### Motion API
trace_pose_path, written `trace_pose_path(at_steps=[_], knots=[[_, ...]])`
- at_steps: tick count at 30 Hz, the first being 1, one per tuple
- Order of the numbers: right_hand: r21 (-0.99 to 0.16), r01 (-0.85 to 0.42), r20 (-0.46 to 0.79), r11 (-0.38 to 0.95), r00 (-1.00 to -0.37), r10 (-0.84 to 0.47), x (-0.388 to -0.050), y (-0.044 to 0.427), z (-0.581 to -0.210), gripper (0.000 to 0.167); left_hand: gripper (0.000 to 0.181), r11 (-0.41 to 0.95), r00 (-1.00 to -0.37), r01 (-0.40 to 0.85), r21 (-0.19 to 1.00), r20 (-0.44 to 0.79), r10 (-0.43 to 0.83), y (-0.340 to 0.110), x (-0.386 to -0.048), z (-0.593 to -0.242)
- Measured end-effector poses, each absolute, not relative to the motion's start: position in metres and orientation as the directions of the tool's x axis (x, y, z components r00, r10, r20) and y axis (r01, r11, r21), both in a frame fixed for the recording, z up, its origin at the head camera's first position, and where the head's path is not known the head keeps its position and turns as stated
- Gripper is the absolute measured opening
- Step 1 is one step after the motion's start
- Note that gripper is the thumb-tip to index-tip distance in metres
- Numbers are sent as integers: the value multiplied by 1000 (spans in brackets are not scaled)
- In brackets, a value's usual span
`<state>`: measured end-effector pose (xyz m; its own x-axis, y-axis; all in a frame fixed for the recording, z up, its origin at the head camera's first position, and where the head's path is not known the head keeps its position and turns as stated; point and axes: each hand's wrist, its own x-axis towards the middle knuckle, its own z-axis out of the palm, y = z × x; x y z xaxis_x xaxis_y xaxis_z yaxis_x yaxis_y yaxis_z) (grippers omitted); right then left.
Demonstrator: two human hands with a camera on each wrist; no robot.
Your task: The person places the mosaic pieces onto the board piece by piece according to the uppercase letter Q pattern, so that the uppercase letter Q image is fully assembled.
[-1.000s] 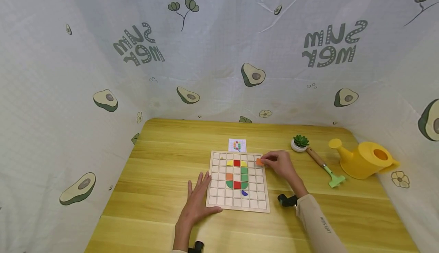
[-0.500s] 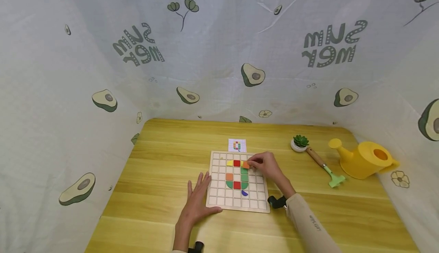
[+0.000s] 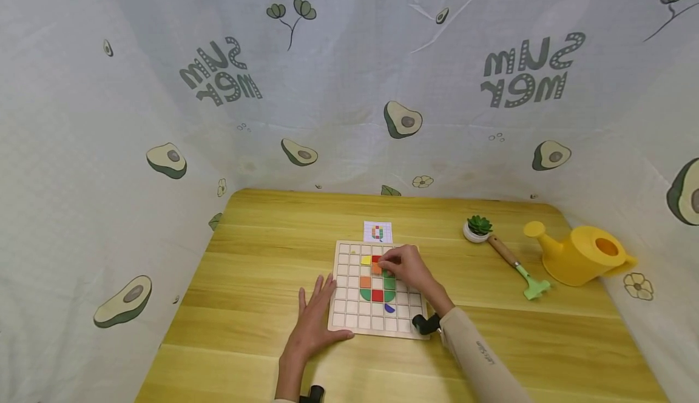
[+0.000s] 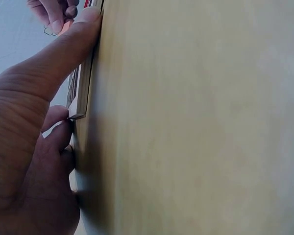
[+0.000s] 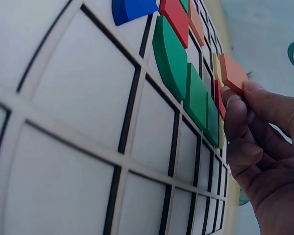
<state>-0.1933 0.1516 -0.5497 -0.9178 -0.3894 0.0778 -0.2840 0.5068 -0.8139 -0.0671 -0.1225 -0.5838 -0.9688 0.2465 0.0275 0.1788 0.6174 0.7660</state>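
Note:
A wooden grid board lies on the table with coloured tiles set in a ring. My right hand pinches an orange square tile between thumb and fingers, above the upper part of the ring. On the ring, a yellow tile, a lower red tile and green tiles show, along with another orange tile. A blue piece lies just below them. My left hand rests at the board's left side, fingers spread, its thumb touching the board's near edge in the left wrist view.
Behind the board lies a card printed with a coloured tile pattern. To the right are a potted succulent, a small green rake with a wooden handle and a yellow watering can. A printed curtain surrounds the table.
My right hand has moved left across the board from its upper right, carrying the orange tile over the ring. The left hand has stayed in place.

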Motion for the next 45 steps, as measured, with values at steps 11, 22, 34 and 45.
trace_pose_path(at_steps=[11, 22, 34, 45], knots=[[-778, -299, 71, 552, -915, -396, -193, 137, -550, 6, 121, 625, -969, 164, 763, 7, 246, -123, -66, -585], [-758, -321, 62, 568, -902, -428, -197, 131, -554, 6, 120, 622, -969, 163, 766, 6, 247, -123, -68, -583], [-752, -319, 42, 577, -897, -440, -195, 125, -551, 6, 121, 631, -970, 154, 761, -6, 243, -123, -67, -584], [-706, -370, 69, 603, -884, -462, -193, 119, -552, 7, 120, 620, -970, 166, 767, 13, 244, -123, -67, -585]])
